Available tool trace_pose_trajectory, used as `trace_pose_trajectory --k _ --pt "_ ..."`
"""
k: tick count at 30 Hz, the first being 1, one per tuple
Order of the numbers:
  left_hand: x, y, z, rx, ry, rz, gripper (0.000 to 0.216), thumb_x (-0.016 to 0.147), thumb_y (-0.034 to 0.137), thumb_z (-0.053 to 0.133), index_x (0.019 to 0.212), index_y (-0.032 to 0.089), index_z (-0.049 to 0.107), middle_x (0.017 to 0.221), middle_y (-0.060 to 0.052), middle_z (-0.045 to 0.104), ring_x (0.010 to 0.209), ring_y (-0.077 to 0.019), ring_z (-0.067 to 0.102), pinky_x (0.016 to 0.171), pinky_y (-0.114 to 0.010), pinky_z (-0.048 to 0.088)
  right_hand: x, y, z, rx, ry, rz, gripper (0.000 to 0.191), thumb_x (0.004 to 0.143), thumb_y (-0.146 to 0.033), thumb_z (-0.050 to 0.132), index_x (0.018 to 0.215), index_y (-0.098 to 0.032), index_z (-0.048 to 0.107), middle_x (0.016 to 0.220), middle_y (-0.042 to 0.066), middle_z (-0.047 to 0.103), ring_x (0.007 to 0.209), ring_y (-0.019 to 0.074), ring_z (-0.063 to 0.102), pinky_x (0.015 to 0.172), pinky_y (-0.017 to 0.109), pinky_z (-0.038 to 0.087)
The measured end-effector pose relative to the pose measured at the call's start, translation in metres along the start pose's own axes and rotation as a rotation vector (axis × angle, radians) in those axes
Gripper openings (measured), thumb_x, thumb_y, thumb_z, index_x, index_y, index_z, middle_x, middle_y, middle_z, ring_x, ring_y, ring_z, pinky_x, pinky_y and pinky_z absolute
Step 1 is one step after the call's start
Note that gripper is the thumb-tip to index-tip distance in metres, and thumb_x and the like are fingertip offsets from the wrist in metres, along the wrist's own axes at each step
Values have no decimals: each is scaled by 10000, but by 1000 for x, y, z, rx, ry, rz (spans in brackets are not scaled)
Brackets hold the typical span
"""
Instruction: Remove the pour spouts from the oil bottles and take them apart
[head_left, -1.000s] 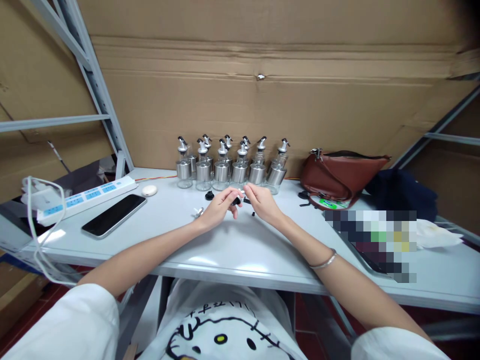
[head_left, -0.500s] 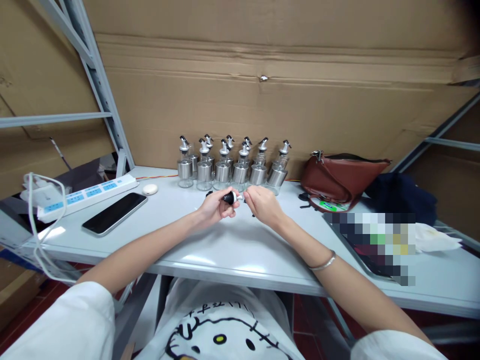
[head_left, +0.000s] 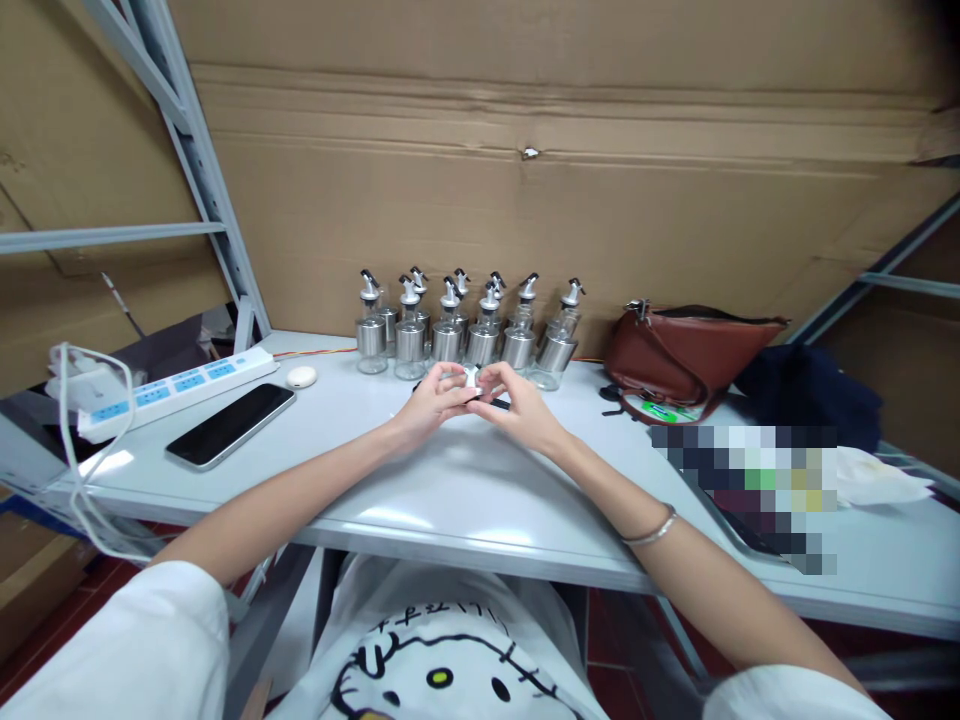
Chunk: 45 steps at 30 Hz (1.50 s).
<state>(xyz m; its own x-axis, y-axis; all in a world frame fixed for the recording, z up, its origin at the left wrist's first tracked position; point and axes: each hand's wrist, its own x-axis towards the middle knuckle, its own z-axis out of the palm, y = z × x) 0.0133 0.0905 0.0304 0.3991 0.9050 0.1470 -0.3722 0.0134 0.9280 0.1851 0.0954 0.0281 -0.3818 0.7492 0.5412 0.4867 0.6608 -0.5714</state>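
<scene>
Pourer spout [head_left: 472,378] has swung around since half a second ago: back then its black ribbed end stuck out leftward from the left hand [head_left: 427,408], and now the silver part shows up top between the fingers. Right hand [head_left: 525,408] has opened up from that bunched shape too, with its fingers spread around the same piece. So the grip is two-handed, fingertips of both hands closed on the spout from either side, right above the table [head_left: 480,490]. Lower end's hidden by the fingers, so I can't tell how it sits down there. Some small black piece [head_left: 501,404] shows just by the right thumb; can't tell if it's held or lying on the table.

Just behind the hands there's a cluster of glass bottles [head_left: 448,340] with steel bands, topped with silver-and-black spouts. Off to the left: a phone [head_left: 231,427] lying flat, a round white gadget [head_left: 301,377] near it, and a power strip [head_left: 180,388] with blue sockets. On the right, a brown bag [head_left: 682,350] slumps against the cardboard [head_left: 525,220], a black cap [head_left: 610,393] lies by its base, and there's white tissue [head_left: 881,477] further out.
</scene>
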Motion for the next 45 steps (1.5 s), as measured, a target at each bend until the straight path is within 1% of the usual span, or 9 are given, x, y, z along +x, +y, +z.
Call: trace_pose_trajectory --k 5,8,13,16,19,26,33,40,45 --pt "4 -1 -2 54 4 31 288 754 378 621 806 179 420 884 -7 585 883 -148 601 844 -338 451 -1 1 5 -130 2 -104 234 780 -276 556 998 -206 510 947 73 595 812 182 570 739 327 469" --pt "5 2 -6 329 10 138 243 792 404 552 823 183 456 892 -12 573 861 -159 582 811 -323 437 0 -2 5 -76 42 -79 264 760 -206 508 1023 -198 524 965 76 613 807 175 574 707 312 483" --pt "3 10 -18 1086 62 500 139 843 282 488 938 192 534 947 -36 588 795 -165 542 829 -305 337 4 -9 1 303 -8 153 247 712 -230 484 947 -175 541 767 28 595 648 144 556 678 321 476" --pt "5 13 -26 1280 91 588 201 881 283 420 1020 184 526 956 -44 589 751 -160 538 794 -298 315 6 -10 -3 648 -163 301 214 674 -215 422 837 -155 548 684 17 576 569 133 532 664 335 461" --pt "7 14 -30 1414 -8 639 239 906 257 352 1020 171 544 920 -46 609 742 -154 535 765 -299 289 6 -9 -4 847 -294 392 233 638 -190 398 805 -145 554 627 12 570 511 129 503 623 332 438" --pt "4 16 -26 1553 -106 705 220 872 226 358 860 156 566 769 -15 601 641 -127 487 742 -312 278 6 -8 -3 981 -307 391 257 632 -184 407 821 -132 574 649 31 560 595 152 511 621 317 417" --pt "3 16 -26 1560 -134 693 190 849 186 359 842 162 548 753 1 587 629 -116 481 751 -311 276 5 -1 -1 959 -348 375 258 646 -220 428 822 -127 594 667 22 533 600 136 492 619 305 413" --pt "4 13 -27 1575 -202 684 164 834 184 372 790 166 530 741 6 573 647 -119 486 750 -300 284 3 -12 -3 899 -434 354 176 697 -291 484 774 -145 543 652 -18 500 585 115 500 654 308 419" --pt "5 14 -27 1595 -141 731 189 857 249 395 769 173 544 708 25 583 620 -108 484 760 -307 274 3 -14 -5 912 -466 340 227 672 -280 502 842 -138 551 688 -4 530 623 124 524 643 305 429"
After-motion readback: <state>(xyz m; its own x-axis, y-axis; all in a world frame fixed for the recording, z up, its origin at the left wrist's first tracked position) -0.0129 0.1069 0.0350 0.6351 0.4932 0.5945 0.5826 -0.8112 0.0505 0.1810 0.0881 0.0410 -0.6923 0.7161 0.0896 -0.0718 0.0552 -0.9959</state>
